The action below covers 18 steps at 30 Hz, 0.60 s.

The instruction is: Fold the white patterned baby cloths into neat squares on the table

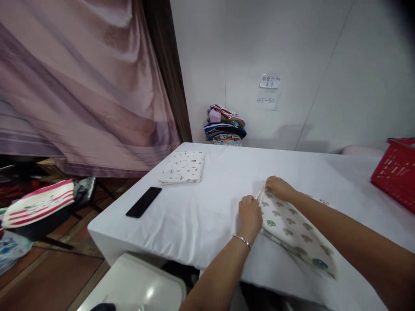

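A cream cloth with a grey and green mushroom print [293,231] lies partly folded on the white table [194,216]. My left hand [249,216] is closed on the cloth's left edge; a thin bracelet circles that wrist. My right hand [279,188] pinches the cloth's far corner, fingers curled on the fabric. Both forearms reach in from the lower right, the right one lying over the cloth.
A folded white patterned cloth [183,166] and a black phone [144,201] lie on the table's left part. A stack of folded clothes [224,125] sits against the wall. A red basket [397,172] stands at right. A pink curtain [81,86] hangs at left.
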Motion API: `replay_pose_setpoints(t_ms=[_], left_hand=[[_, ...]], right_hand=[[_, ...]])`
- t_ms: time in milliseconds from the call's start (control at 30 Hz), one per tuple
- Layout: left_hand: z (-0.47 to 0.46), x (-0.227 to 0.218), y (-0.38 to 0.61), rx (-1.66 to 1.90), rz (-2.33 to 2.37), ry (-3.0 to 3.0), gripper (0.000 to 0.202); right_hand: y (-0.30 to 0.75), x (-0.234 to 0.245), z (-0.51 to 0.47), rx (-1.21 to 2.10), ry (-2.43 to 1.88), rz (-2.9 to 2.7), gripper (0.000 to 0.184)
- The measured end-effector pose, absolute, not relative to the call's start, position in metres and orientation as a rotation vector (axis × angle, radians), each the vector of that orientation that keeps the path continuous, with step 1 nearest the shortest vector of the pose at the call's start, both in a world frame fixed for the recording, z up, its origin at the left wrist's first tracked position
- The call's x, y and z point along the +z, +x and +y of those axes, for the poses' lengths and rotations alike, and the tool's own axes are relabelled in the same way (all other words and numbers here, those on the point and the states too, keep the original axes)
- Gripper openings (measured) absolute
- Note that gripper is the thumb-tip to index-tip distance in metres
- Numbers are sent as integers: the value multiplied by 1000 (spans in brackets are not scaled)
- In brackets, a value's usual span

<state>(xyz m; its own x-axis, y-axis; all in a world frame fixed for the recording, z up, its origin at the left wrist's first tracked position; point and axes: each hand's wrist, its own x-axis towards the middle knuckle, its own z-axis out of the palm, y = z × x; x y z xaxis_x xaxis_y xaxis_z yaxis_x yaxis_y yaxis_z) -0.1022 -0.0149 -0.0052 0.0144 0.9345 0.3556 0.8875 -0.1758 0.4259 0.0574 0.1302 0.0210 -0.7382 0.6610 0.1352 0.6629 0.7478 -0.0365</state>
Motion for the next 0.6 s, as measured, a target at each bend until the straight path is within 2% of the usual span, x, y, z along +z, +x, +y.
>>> replay_pose_setpoints(t_ms=[400,600], left_hand=[[-7,-2,-101,844,1986,2155,11],[-2,1,-99,855,1989,2097,9]], right_hand=[[55,23,134,19,-1018,-2876,14],[55,24,136,74,-996,-2918,23]])
